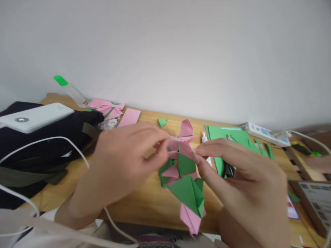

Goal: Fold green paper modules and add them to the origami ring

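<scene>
A folded paper piece (186,164) in pink and green is held up in front of me, with pink points at its top and bottom and a large green flap low down. My right hand (240,179) pinches its right edge between thumb and fingers. On the other side, my left hand (129,162) has thumb and forefinger pressed together at the upper left edge. A thin pale sliver shows at those fingertips, slightly blurred; I cannot tell whether it is part of the folded paper.
Pink folded papers (108,107), a pink sheet (129,117) and a green scrap (162,122) lie toward the wall. Green sheets (214,132), a white tube (204,137) and a power strip (267,134) are at right. A white power bank (38,116) rests on black cloth, its cable trailing leftward.
</scene>
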Demonstrator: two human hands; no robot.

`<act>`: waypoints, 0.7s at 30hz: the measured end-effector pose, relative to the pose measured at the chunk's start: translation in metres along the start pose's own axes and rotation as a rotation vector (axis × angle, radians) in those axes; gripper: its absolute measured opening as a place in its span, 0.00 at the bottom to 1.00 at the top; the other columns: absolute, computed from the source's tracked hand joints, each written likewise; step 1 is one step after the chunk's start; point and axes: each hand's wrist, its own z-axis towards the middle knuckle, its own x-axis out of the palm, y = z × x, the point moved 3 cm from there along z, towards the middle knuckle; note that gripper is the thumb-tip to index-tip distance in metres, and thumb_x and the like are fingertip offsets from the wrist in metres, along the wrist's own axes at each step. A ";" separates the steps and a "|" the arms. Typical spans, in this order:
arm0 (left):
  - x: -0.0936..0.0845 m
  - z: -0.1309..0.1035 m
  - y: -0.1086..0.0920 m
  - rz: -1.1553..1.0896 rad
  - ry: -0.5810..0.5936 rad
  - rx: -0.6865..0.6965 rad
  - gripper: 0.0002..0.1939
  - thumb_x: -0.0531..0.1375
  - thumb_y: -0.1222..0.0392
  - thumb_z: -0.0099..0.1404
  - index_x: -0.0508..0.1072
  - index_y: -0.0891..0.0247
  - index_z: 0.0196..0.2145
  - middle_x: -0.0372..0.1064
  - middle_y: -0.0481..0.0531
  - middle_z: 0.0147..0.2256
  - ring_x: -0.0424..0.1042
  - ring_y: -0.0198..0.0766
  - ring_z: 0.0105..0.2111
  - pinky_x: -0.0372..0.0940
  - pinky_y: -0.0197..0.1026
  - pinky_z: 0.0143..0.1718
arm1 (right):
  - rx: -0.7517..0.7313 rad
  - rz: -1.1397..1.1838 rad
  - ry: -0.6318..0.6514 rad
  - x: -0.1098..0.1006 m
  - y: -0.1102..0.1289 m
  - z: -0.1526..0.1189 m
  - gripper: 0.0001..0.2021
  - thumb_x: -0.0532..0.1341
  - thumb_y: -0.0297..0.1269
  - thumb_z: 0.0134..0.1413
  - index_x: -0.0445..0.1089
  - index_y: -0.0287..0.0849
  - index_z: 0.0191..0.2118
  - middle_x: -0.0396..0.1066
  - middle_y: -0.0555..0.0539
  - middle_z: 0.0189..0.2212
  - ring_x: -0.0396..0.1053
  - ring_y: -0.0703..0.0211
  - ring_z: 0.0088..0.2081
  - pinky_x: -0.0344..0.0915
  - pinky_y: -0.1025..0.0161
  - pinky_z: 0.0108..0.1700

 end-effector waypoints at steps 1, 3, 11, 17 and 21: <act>-0.007 -0.001 0.014 0.053 -0.020 -0.050 0.09 0.56 0.64 0.65 0.70 0.60 0.27 0.71 0.43 0.24 0.68 0.31 0.23 0.58 0.35 0.26 | -0.003 0.016 0.009 -0.001 -0.001 0.001 0.07 0.61 0.28 0.54 0.71 0.47 0.30 0.77 0.52 0.27 0.75 0.61 0.28 0.70 0.66 0.30; -0.018 -0.005 0.052 0.204 0.019 -0.148 0.08 0.58 0.62 0.62 0.71 0.61 0.25 0.70 0.43 0.22 0.66 0.31 0.21 0.55 0.36 0.23 | -0.011 0.052 0.033 -0.002 -0.005 0.004 0.07 0.62 0.27 0.53 0.71 0.47 0.29 0.77 0.52 0.27 0.74 0.62 0.27 0.69 0.67 0.29; -0.012 -0.038 0.219 0.453 0.426 -0.533 0.10 0.55 0.59 0.55 0.72 0.62 0.21 0.72 0.47 0.21 0.69 0.35 0.22 0.55 0.36 0.23 | -0.026 0.106 0.110 0.003 -0.021 0.009 0.06 0.62 0.30 0.53 0.73 0.46 0.28 0.76 0.54 0.25 0.74 0.64 0.26 0.67 0.69 0.28; 0.004 -0.039 0.235 0.417 0.590 -0.554 0.10 0.55 0.58 0.53 0.75 0.60 0.24 0.79 0.56 0.31 0.75 0.49 0.34 0.62 0.42 0.34 | 0.044 0.133 0.177 0.005 -0.021 0.013 0.08 0.62 0.31 0.55 0.72 0.45 0.25 0.75 0.54 0.23 0.71 0.64 0.25 0.65 0.68 0.25; 0.005 -0.040 0.237 0.426 0.615 -0.557 0.13 0.53 0.56 0.55 0.76 0.62 0.28 0.78 0.59 0.34 0.75 0.51 0.36 0.62 0.44 0.36 | 0.058 0.158 0.200 0.007 -0.022 0.013 0.08 0.61 0.31 0.56 0.72 0.45 0.26 0.74 0.54 0.24 0.70 0.64 0.25 0.64 0.68 0.27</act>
